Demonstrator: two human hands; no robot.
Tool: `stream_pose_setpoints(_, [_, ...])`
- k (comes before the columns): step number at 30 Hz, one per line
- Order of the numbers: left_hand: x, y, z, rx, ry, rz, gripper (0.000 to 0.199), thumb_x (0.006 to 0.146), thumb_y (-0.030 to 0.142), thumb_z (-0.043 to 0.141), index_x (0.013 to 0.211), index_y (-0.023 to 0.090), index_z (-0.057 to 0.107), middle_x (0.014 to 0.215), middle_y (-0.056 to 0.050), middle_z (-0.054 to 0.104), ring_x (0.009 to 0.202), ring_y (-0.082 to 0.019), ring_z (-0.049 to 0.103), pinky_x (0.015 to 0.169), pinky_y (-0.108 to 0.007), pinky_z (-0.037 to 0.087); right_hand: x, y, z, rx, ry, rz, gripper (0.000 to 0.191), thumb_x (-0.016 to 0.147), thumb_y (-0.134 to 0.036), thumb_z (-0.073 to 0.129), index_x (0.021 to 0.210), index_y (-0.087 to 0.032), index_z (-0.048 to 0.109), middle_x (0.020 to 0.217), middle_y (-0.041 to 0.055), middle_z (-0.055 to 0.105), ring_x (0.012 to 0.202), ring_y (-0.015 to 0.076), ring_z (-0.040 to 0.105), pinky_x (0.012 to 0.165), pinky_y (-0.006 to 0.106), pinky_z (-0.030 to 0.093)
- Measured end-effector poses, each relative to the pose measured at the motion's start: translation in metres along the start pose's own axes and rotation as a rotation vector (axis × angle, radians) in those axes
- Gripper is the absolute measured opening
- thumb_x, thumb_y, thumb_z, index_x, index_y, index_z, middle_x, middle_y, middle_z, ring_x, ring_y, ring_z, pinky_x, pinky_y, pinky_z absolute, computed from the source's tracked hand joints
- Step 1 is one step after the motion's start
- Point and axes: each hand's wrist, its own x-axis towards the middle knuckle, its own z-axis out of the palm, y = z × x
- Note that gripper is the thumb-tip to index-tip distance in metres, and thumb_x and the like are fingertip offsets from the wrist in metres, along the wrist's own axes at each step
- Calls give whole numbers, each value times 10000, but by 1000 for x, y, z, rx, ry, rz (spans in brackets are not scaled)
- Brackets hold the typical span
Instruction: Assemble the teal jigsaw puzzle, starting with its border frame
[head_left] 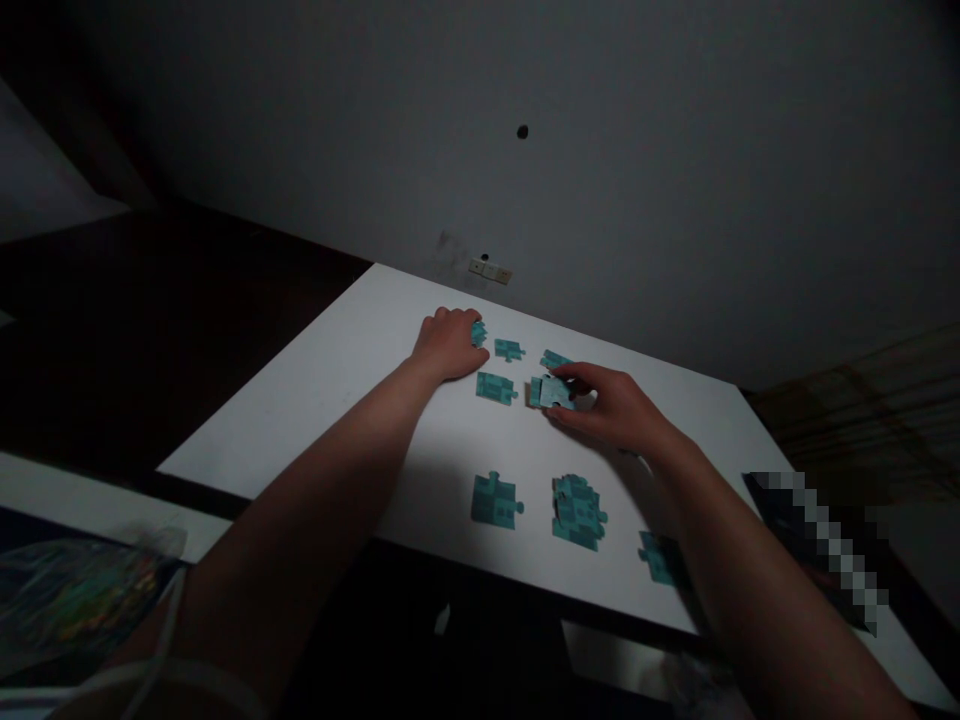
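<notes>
- White worktop (337, 350) in a dim room, with both arms stretched over it from the near side.
- Closest on it, a blue-green puzzle piece (658, 558) lies beside the right forearm.
- Left of that sit a messy pile of pieces (577, 512) and one flat piece (495, 502).
- Right hand (566, 392): fingers point left, nearly closed. Thumb on the near side and fingers on the far side pinch a pale blue piece (555, 392).
- Between the two hands lies a long piece (493, 388).
- Left hand (450, 343): arm reaching far, back of hand up, fingers bent, thumb out. A small piece (478, 333) peeks out by it; I can't tell if it is gripped.
- Grey wall (637, 200) behind, with a socket (490, 270).
</notes>
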Motion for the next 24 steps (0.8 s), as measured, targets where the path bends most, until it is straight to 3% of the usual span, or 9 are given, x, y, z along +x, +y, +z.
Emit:
stream_pose_setpoints(3, [-6, 6, -11, 43, 9, 52, 851, 873, 400, 804, 1687, 251, 606, 1680, -168, 649, 1534, -477, 525, 1312, -637, 404, -6, 4, 0, 22, 19, 13, 603, 912, -502, 912, 1441, -231, 807, 1262, 148, 867, 989, 337, 823, 898, 512, 692])
stream_pose_setpoints(5, [-11, 14, -24, 66, 27, 122, 825, 887, 402, 802, 1683, 278, 623, 1793, -128, 543, 1628, -470, 429, 1380, -634, 314, -10, 7, 3, 39, 31, 29, 589, 906, -483, 916, 1435, -246, 810, 1261, 143, 868, 968, 334, 819, 876, 515, 696])
stream_pose_setpoints(7, [-18, 24, -36, 67, -19, 209, 721, 898, 389, 788, 1609, 298, 704, 1814, -85, 518, 1661, -457, 389, 1392, -617, 310, -13, 9, 7, 59, 32, 31, 576, 909, -462, 910, 1437, -257, 807, 1272, 140, 868, 965, 331, 820, 866, 513, 698])
stream_pose_setpoints(11, [-32, 40, -45, 65, -269, 380, 579, 852, 397, 805, 1429, 345, 824, 1588, -80, 720, 1515, -443, 532, 1311, -587, 443, -17, 13, 11, 64, 24, 15, 570, 933, -437, 873, 1463, -245, 791, 1299, 153, 862, 985, 343, 824, 889, 530, 688])
stream_pose_setpoints(13, [-36, 43, -43, 101, -332, 435, 491, 839, 399, 808, 1324, 340, 858, 1457, -102, 785, 1413, -443, 596, 1265, -596, 479, -17, 14, 11, 47, 26, 12, 570, 930, -426, 865, 1463, -238, 792, 1285, 155, 863, 989, 349, 824, 905, 530, 679])
stream_pose_setpoints(18, [-35, 38, -34, 123, -356, 467, 324, 858, 350, 756, 1155, 326, 884, 1258, -117, 840, 1280, -425, 673, 1200, -609, 503, -17, 11, 9, 6, 39, -19, 550, 941, -404, 834, 1457, -221, 791, 1263, 151, 861, 1011, 348, 815, 900, 498, 658])
stream_pose_setpoints(24, [-32, 33, -33, 90, -319, 392, 525, 808, 343, 800, 1331, 349, 843, 1294, -98, 838, 1284, -418, 702, 1261, -611, 447, -17, 6, 10, -17, 26, -52, 538, 943, -429, 821, 1448, -245, 792, 1279, 133, 864, 1018, 348, 813, 892, 478, 641])
